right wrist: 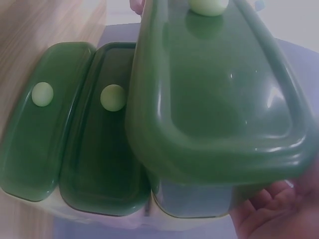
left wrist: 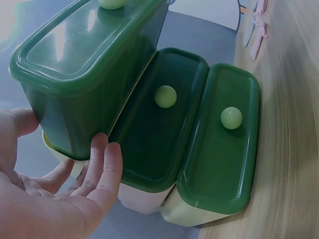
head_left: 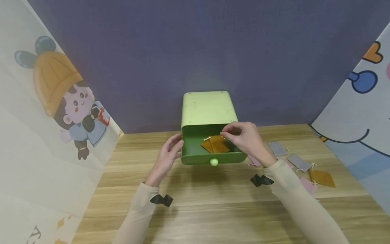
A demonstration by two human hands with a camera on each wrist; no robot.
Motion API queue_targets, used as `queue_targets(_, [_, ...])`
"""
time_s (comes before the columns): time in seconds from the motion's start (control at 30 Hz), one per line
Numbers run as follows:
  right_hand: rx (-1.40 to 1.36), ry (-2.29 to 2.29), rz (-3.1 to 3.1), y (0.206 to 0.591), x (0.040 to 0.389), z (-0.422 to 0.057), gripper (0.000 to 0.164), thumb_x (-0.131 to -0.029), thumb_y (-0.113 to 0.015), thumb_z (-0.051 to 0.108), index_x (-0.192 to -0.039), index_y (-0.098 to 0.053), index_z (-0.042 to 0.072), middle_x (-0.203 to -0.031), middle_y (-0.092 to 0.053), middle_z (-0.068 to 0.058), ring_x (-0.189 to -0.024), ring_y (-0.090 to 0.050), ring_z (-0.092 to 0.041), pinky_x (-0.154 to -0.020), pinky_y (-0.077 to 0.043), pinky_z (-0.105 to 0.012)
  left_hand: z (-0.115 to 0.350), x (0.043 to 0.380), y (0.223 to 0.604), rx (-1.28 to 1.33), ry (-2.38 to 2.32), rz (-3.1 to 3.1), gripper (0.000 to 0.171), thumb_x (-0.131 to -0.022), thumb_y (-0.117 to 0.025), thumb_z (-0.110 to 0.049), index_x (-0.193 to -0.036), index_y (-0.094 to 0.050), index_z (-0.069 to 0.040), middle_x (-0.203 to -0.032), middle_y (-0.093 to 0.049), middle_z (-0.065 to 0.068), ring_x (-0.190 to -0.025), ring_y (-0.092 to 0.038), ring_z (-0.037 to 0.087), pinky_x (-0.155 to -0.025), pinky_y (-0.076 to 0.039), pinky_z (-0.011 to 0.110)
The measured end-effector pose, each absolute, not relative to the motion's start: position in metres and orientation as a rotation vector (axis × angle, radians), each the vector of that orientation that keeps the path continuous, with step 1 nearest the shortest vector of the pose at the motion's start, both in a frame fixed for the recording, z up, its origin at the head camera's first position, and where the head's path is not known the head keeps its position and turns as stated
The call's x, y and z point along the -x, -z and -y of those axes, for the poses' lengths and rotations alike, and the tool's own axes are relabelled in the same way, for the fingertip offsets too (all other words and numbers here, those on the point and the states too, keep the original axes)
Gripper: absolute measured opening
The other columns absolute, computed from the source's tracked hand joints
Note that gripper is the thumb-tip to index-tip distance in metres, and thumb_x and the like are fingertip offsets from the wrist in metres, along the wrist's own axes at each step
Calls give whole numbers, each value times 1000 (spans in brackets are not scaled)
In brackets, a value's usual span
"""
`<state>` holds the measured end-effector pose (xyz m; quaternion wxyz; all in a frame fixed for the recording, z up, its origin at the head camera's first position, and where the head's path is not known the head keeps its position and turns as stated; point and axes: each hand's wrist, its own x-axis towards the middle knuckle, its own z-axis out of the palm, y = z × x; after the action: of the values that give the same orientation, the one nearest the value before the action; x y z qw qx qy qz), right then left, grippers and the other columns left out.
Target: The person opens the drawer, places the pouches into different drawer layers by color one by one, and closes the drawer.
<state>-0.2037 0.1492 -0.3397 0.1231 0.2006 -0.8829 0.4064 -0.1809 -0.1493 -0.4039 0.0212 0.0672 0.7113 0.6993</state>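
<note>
A green drawer (head_left: 198,159) with a round pale-green knob (head_left: 214,162) is pulled out from the top of a stacked drawer unit (head_left: 208,106). Two mustard-coloured drawstring pouches (head_left: 220,145) overlap inside it. My right hand (head_left: 243,135) reaches over the drawer's right side, thumb and forefinger pinching the upper pouch near its cord end. In the right wrist view the drawer front mostly hides that hand (right wrist: 279,211). My left hand (head_left: 168,154) rests against the drawer's left side. Its fingers are fairly straight at the drawer's lower edge in the left wrist view.
Two closed drawers (left wrist: 164,129) sit below the open one. On the wooden table (head_left: 122,203) to the right lie grey pouches (head_left: 299,162), pink pouches (head_left: 308,184) and a mustard pouch (head_left: 323,178). A dark blue panel (head_left: 152,67) stands behind, with printed panels at both sides.
</note>
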Motion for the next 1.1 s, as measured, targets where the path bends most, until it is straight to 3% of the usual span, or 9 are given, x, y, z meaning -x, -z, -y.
queue_targets(0.17, [-542,-1243,2554,339,201,-152,6,-95,-83,19,-100,-83,15,-95,-83,-2,-83,-75,-16,-73,-59,-20,150,181,404,-215,-2172,-2205,59,-112,-56,-27,-163,-38,-5,-165,-44,19,-141,-56,41,-117,-52,56])
queue_targets(0.53, [-488,-1322,2471,342,191,-167,9,-97,-80,23,-99,-81,14,-92,-81,-5,-76,-71,-14,-67,-56,-20,149,181,403,-199,-2159,-2221,58,-112,-56,-27,-163,-38,-5,-166,-44,19,-141,-56,40,-115,-53,53])
queue_targets(0.77, [-466,-1359,2377,348,181,-179,9,-95,-82,20,-99,-83,11,-92,-81,-9,-75,-69,-1,-70,-56,-14,149,181,402,-196,-2148,-2236,58,-112,-56,-27,-163,-38,-5,-166,-44,19,-141,-56,41,-115,-54,53])
queue_targets(1.1, [-350,-1330,2449,361,170,-211,13,-97,-81,25,-103,-84,14,-93,-81,3,-80,-72,-9,-75,-56,-15,149,181,404,-171,-2127,-2253,58,-112,-55,-28,-163,-38,-6,-166,-45,17,-141,-55,39,-115,-53,53])
